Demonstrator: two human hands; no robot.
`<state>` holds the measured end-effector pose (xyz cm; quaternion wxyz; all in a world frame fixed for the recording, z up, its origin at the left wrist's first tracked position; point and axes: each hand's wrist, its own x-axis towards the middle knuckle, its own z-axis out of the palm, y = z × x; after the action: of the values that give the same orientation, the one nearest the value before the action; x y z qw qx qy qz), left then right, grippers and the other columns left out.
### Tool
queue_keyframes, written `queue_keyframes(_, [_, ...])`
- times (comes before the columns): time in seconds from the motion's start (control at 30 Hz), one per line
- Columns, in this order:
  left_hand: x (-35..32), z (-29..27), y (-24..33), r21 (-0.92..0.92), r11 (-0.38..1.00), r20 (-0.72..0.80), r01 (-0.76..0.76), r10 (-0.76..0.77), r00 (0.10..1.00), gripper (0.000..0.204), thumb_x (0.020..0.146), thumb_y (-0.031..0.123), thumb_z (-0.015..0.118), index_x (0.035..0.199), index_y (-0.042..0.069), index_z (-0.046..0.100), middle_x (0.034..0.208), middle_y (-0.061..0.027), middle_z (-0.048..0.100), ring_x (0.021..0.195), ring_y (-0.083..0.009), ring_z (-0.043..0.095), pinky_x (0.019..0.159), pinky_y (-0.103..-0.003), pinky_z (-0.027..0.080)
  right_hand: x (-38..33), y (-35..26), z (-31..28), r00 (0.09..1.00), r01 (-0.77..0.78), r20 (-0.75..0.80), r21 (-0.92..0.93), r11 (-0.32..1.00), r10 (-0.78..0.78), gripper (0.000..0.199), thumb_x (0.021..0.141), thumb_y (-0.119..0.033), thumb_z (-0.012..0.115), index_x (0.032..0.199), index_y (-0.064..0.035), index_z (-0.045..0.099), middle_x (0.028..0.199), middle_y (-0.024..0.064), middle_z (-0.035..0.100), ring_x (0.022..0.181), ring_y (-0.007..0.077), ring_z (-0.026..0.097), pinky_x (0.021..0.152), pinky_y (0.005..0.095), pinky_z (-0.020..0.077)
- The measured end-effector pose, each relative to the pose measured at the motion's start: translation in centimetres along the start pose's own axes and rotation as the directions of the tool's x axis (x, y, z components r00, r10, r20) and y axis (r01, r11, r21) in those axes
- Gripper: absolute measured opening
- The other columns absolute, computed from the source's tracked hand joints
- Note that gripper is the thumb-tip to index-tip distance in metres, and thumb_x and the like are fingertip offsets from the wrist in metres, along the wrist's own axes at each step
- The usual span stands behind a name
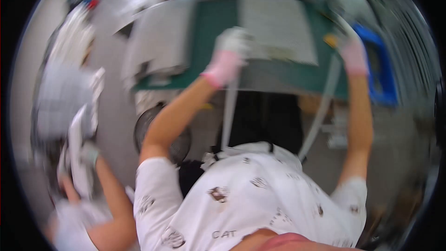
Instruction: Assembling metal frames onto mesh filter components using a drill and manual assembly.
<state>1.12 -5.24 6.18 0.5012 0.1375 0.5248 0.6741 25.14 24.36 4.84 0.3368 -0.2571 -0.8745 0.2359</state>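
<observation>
My left hand (230,56), in a white and pink glove, is over the green tabletop at the left edge of a flat, pale grey rectangular sheet (276,28). Its fingers look curled in; what they hold, if anything, is blurred. Further right is my right hand (350,49), gloved alike and smeared by motion. A small yellow thing (330,41) shows at its thumb side; I cannot make out whether it is gripped. One white strip (230,111) runs from below my left hand toward my waist, and another strip (325,102) from near my right.
Pale stacked material (162,37) covers the left of the green table (213,23). A blue tray (383,65) stands at the right, and a round black fan (179,139) below. At the lower left another person's gloved hand (88,153) is beside white material.
</observation>
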Motion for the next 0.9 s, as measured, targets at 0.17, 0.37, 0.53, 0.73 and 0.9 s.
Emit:
queue_keyframes(0.17, [4.2,-0.2,-4.6,0.797,0.263,0.245,-0.543,0.681,0.69,0.011,0.086,0.016,0.056,0.092,0.008,0.06,0.074,-0.007,0.056,0.064,-0.0163,0.056,0.051,-0.032,0.049,-0.1,7.7,-1.8,0.822,-0.398,0.269,0.902,0.17,0.501,0.029,0.093,-0.02,0.059,0.119,-0.0075,0.06,0.093,-0.0024,0.062,0.07,0.0042,0.052,0.056,0.0196,0.0401])
queue_keyframes(0.37, [2.0,0.4,-3.2,0.384,0.911,-0.197,-0.147,0.236,0.952,0.039,0.097,0.039,0.041,0.092,0.004,0.057,0.061,-0.0069,0.05,0.045,-0.0176,0.05,0.039,-0.034,0.045,0.3,7.9,-0.3,0.792,-0.458,0.371,0.886,0.069,0.484,0.032,0.094,-0.022,0.058,0.122,-0.0065,0.058,0.101,-0.0012,0.063,0.069,0.0025,0.054,0.05,0.0156,0.0416])
queue_keyframes(0.53, [1.1,-0.5,-2.7,0.415,0.902,-0.221,-0.12,0.227,0.949,0.036,0.097,0.04,0.042,0.098,0.006,0.054,0.066,-0.0061,0.052,0.048,-0.0178,0.05,0.041,-0.033,0.045,0.0,8.7,1.1,0.827,-0.391,0.353,0.92,-0.003,0.437,0.032,0.095,-0.024,0.057,0.121,-0.0051,0.057,0.095,-0.0009,0.063,0.066,0.0028,0.054,0.053,0.0168,0.0417])
queue_keyframes(0.73, [-1.2,0.5,-1.7,0.313,0.949,-0.221,-0.045,0.119,0.968,0.025,0.096,0.034,0.045,0.095,0.012,0.055,0.061,0.0005,0.041,0.047,-0.0113,0.042,0.039,-0.024,0.036,-1.1,4.6,2.9,0.79,-0.23,0.287,0.958,-0.172,0.542,0.015,0.092,-0.02,0.062,0.099,-0.0075,0.063,0.08,0.0016,0.064,0.064,0.0106,0.055,0.059,0.0244,0.0456])
queue_keyframes(0.9, [-0.8,-1.2,-3.0,0.081,0.996,-0.245,0.021,0.0,0.969,0.029,0.098,0.041,0.045,0.096,0.013,0.054,0.057,0.0032,0.042,0.039,-0.006,0.032,0.033,-0.023,0.027,-3.2,-5.6,3.5,0.743,-0.327,0.305,0.942,-0.073,0.595,0.02,0.089,-0.028,0.065,0.095,-0.0101,0.06,0.086,0.0026,0.062,0.07,0.013,0.057,0.064,0.0277,0.0475])
